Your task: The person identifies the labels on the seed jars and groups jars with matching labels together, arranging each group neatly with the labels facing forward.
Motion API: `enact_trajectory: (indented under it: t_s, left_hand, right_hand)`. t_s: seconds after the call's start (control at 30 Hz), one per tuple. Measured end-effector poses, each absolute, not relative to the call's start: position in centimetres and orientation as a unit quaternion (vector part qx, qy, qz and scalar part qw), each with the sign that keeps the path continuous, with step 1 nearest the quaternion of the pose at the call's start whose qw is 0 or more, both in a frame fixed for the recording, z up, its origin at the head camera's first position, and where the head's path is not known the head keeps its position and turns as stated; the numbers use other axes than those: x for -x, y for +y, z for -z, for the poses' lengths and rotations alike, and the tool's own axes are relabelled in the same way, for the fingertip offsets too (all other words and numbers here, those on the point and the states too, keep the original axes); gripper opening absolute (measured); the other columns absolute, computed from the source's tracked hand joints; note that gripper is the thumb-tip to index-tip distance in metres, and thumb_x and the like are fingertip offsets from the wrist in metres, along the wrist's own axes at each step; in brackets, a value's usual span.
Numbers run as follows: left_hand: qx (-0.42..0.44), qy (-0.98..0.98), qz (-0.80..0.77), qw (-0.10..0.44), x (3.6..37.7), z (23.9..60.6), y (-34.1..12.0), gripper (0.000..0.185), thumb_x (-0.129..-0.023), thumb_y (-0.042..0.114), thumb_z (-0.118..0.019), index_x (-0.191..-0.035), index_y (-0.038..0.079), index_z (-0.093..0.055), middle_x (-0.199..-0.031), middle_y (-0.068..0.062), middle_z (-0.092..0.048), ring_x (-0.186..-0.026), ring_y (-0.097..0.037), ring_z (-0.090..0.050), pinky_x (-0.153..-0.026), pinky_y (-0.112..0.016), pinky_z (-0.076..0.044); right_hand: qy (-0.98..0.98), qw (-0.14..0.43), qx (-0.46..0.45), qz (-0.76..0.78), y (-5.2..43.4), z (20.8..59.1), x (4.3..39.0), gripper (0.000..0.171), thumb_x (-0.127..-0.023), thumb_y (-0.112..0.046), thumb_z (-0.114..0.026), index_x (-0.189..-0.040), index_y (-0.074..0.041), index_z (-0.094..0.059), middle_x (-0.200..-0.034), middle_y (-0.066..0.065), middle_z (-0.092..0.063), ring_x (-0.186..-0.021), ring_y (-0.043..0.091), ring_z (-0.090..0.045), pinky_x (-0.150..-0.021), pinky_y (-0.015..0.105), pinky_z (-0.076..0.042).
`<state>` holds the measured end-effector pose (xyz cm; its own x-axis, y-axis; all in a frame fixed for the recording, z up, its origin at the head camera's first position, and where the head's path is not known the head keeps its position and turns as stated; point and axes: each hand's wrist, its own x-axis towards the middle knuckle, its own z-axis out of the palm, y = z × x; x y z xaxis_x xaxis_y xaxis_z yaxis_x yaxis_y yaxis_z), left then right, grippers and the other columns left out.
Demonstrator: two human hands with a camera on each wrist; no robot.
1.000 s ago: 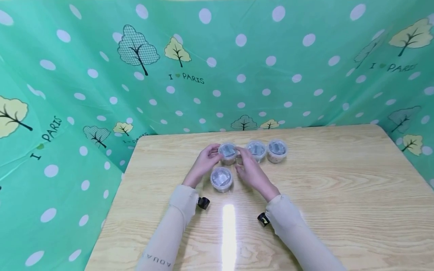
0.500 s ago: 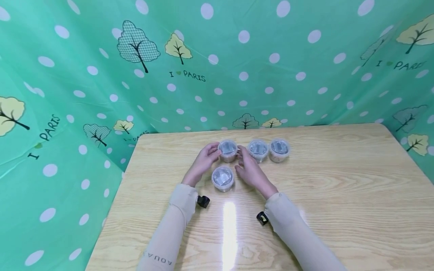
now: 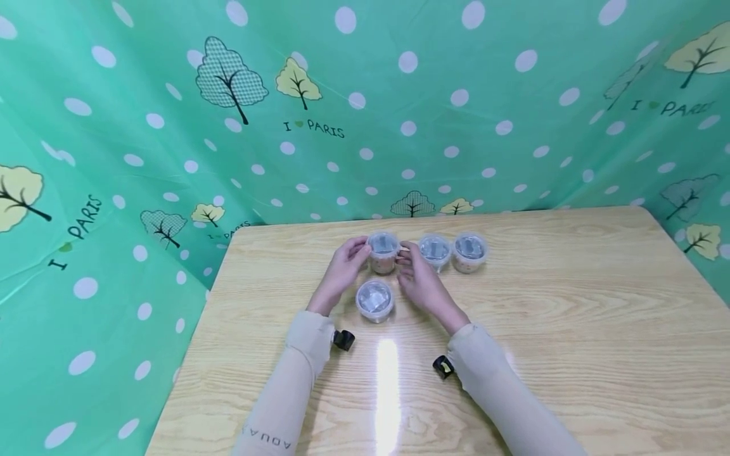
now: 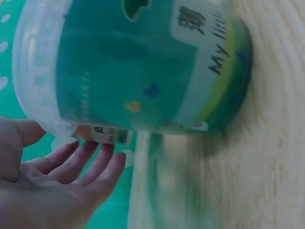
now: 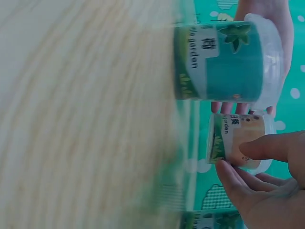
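While my left hand (image 3: 342,271) cups the left side of the raised cup (image 3: 383,251) with its fingers curved against it, the near cup (image 3: 374,299) sits on the wooden table (image 3: 570,329) just in front, between my wrists. My right hand (image 3: 420,282) holds the raised cup's right side, thumb and fingers pinching it. Two more cups (image 3: 435,250) (image 3: 470,251) stand in a row just right of it.

Right hand (image 5: 267,191) fingers (image 5: 262,148) on orange-labelled cup (image 5: 238,138), beside green-labelled cup (image 5: 224,62).
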<state>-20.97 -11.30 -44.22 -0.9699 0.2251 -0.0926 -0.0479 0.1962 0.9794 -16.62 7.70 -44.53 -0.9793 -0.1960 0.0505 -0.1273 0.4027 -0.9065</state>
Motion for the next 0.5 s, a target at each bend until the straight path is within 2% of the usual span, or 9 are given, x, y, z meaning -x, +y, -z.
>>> enact_trajectory:
  t_s: [0.1, 0.2, 0.33, 0.5]
  left_hand:
    - [-0.067, 0.760, -0.638, 0.104, 20.8, 43.9, -11.3, 0.049, -0.103, 0.027, -0.053, -0.145, 0.003, -0.044, -0.143, -0.016, -0.052, -0.133, -0.029, -0.050, -0.111, -0.041, -0.045]
    - [-0.072, 0.766, -0.630, 0.101, 20.5, 43.6, -11.3, 0.057, -0.099, 0.030, -0.061, -0.148, 0.007, -0.042, -0.144, -0.013, -0.052, -0.134, -0.028, -0.049, -0.112, -0.043, -0.043]
    - [-0.085, 0.771, -0.625, 0.087, 20.2, 43.3, -11.3, 0.065, -0.092, 0.024, -0.073, -0.148, 0.009, -0.043, -0.143, -0.012, -0.053, -0.134, -0.028, -0.048, -0.113, -0.042, -0.042]
    - [-0.100, 0.767, -0.628, 0.086, 19.8, 42.7, -11.1, 0.067, -0.091, 0.019, -0.073, -0.149, 0.009, -0.041, -0.142, -0.013, -0.052, -0.132, -0.030, -0.050, -0.110, -0.040, -0.045]
  right_hand:
    - [0.835, 0.023, 0.098, 0.541, 7.5, 43.9, 16.4, 0.068, -0.091, 0.012, -0.057, -0.150, 0.000, -0.027, -0.143, 0.026, -0.048, -0.129, 0.036, -0.053, -0.107, 0.040, -0.049]
    - [0.838, 0.018, 0.104, 0.535, 7.4, 43.3, 16.1, 0.068, -0.090, 0.012, -0.058, -0.151, 0.001, -0.027, -0.143, 0.025, -0.049, -0.128, 0.036, -0.054, -0.106, 0.040, -0.050]
    - [0.842, 0.014, 0.105, 0.529, 7.3, 42.6, 15.7, 0.069, -0.090, 0.012, -0.058, -0.151, 0.000, -0.028, -0.142, 0.023, -0.050, -0.127, 0.034, -0.055, -0.105, 0.038, -0.050]
    - [0.840, 0.006, 0.115, 0.530, 7.4, 42.0, 15.3, 0.069, -0.089, 0.012, -0.059, -0.151, 0.001, -0.029, -0.140, 0.022, -0.051, -0.126, 0.034, -0.055, -0.106, 0.039, -0.050]
